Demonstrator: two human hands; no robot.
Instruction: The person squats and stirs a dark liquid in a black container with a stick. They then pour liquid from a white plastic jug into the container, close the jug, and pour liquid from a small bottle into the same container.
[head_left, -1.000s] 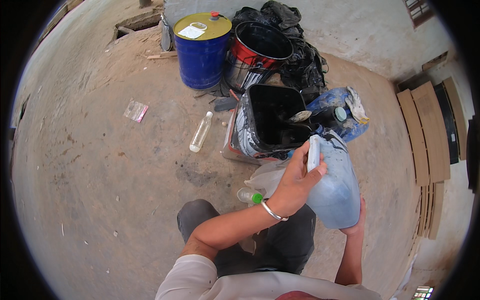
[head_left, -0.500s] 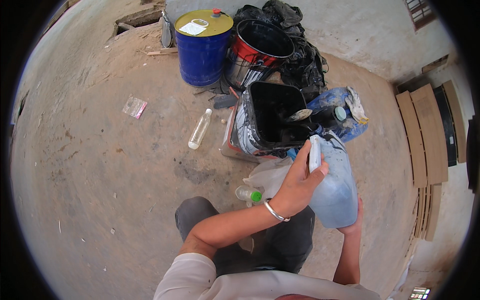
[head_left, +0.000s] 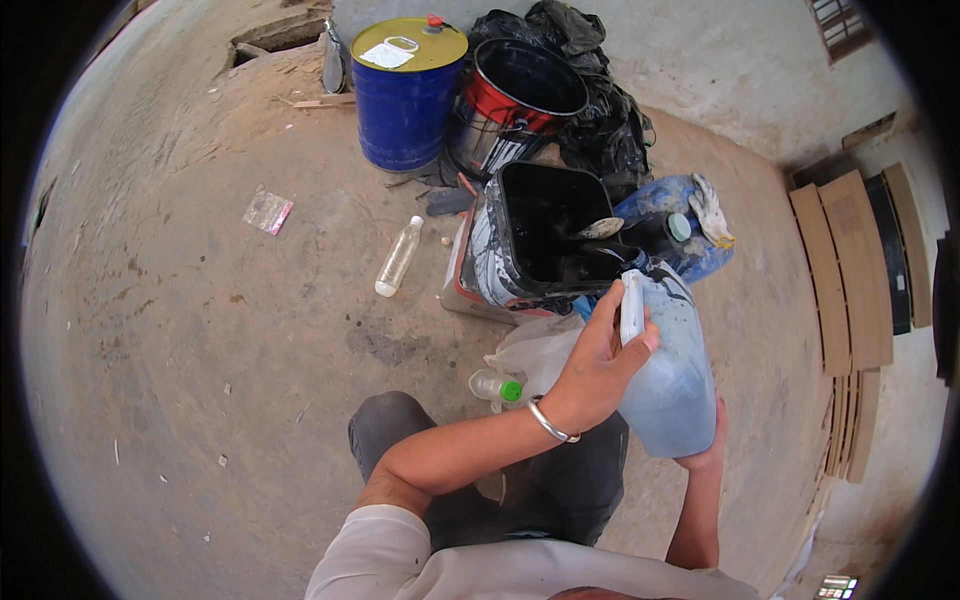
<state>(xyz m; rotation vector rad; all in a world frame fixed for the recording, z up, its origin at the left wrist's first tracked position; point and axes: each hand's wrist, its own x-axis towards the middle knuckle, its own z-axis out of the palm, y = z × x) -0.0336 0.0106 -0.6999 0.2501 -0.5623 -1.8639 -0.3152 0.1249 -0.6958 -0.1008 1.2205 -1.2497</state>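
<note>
Pale-blue jug (head_left: 670, 375) tilts at the rim of the black bucket (head_left: 497, 265), mouth pointing away and slightly left, long axis running near-to-far. Left hand (head_left: 597, 372) has its grip closed round the handle (head_left: 631, 308); right hand (head_left: 708, 450) supports the base, its closure partly hidden. Dark bottle (head_left: 655, 235) sits just beyond the mouth.

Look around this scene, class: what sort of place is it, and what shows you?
Probably a rough workshop or storage area: a blue drum with a yellow lid and an open red bucket blackened inside stand by a wall, and brown boards line the right side.
</note>
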